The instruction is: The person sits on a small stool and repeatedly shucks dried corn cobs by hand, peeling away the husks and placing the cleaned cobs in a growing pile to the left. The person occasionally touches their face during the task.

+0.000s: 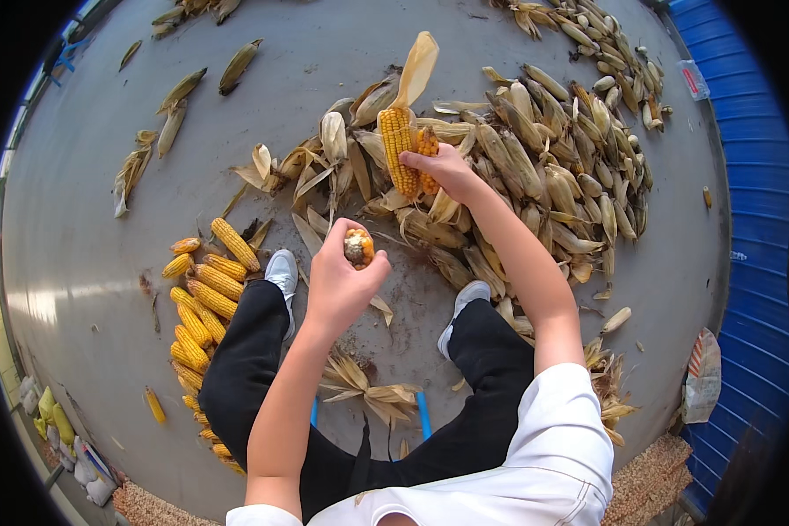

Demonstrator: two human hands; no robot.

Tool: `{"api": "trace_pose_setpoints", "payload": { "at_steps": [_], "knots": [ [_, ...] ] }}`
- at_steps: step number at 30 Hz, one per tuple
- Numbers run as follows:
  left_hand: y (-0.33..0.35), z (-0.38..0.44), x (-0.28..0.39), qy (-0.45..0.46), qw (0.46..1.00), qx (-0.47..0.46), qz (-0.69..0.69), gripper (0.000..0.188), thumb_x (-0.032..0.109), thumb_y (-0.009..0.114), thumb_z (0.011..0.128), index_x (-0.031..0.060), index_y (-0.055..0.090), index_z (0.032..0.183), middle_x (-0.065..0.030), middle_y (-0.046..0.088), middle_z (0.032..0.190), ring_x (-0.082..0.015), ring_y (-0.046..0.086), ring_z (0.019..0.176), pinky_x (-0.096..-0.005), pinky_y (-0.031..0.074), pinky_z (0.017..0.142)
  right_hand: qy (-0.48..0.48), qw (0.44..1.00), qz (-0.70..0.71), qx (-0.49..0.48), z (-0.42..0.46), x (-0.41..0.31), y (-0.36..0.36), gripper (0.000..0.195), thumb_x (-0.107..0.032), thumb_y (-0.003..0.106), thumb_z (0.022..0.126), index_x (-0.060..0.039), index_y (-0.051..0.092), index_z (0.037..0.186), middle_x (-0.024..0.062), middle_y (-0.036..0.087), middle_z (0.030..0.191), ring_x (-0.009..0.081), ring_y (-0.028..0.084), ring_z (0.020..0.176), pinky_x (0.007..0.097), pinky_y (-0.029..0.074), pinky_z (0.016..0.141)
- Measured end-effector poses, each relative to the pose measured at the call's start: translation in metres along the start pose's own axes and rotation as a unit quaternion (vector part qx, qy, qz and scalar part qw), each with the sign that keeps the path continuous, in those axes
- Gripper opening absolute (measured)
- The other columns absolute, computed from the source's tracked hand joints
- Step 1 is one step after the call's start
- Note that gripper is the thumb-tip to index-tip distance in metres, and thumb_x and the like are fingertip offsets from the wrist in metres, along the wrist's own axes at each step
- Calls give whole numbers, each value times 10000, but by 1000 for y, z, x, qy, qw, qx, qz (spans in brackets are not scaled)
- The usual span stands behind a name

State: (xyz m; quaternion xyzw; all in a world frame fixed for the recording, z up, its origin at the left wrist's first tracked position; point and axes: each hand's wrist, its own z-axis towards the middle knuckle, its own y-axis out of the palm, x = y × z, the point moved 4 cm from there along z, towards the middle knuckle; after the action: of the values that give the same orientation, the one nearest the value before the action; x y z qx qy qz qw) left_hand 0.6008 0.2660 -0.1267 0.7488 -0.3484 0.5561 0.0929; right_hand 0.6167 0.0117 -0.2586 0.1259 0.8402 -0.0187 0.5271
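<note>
My left hand (pixel 342 283) is closed round a short ear of corn (pixel 361 246), its end showing a pale and dark, mouldy-looking patch with orange kernels at the side. Farther forward and to the right, my right hand (pixel 437 167) grips two yellow ears of corn side by side. The longer ear (pixel 398 148) has one pale husk leaf (pixel 417 69) standing up from its far end; the shorter one (pixel 429 148) is deeper orange. Below and beyond that hand lies a heap of unhusked corn ears (pixel 519 164). Husked yellow ears (pixel 214 289) are piled beside my left leg.
Loose husks (pixel 368 391) lie between my feet. Scattered unhusked ears (pixel 171 128) are at the far left. Along the right runs a blue corrugated metal wall (pixel 763 263) with a white sack (pixel 702 378) against it. Filled bags (pixel 92 470) stand lower left.
</note>
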Motion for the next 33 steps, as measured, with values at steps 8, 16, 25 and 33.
{"api": "trace_pose_setpoints", "payload": {
  "at_steps": [8, 16, 25, 33],
  "knots": [
    [-24, -45, 0, -13, 973, -70, -218, 496, 315, 870, 832, 30, 577, 1112, -49, 659, 879, -104, 623, 687, -255, 506, 594, -37, 993, 110, -20, -190, -62, 118, 517, -338, 794, 908, 14, 622, 1246, 64, 689, 1154, 142, 648, 1026, 325, 538, 893],
    [-20, -108, -25, -74, 901, -215, -370, 489, 281, 806, 874, 38, 562, 1222, -72, 670, 1051, -144, 675, 911, -318, 564, 728, -94, 974, 188, 84, -282, -30, 160, 493, -254, 805, 906, 12, 596, 1264, 73, 683, 1167, 147, 643, 1051, 327, 514, 927],
    [-32, -131, -38, -64, 954, -205, -209, 548, 275, 820, 878, 51, 586, 1321, -54, 697, 1078, -141, 689, 863, -293, 566, 639, -85, 988, 122, 41, -292, -27, 175, 350, -97, 826, 857, 5, 644, 1139, 49, 691, 1074, 125, 651, 959, 314, 536, 875],
    [-53, -128, -17, -42, 953, -225, -198, 628, 218, 862, 818, 25, 570, 1340, -75, 684, 1130, -158, 682, 977, -321, 584, 739, -94, 992, 56, 61, -279, -36, 162, 243, -35, 822, 840, -35, 655, 1017, 15, 678, 949, 108, 640, 857, 280, 528, 791]
  ]
}}
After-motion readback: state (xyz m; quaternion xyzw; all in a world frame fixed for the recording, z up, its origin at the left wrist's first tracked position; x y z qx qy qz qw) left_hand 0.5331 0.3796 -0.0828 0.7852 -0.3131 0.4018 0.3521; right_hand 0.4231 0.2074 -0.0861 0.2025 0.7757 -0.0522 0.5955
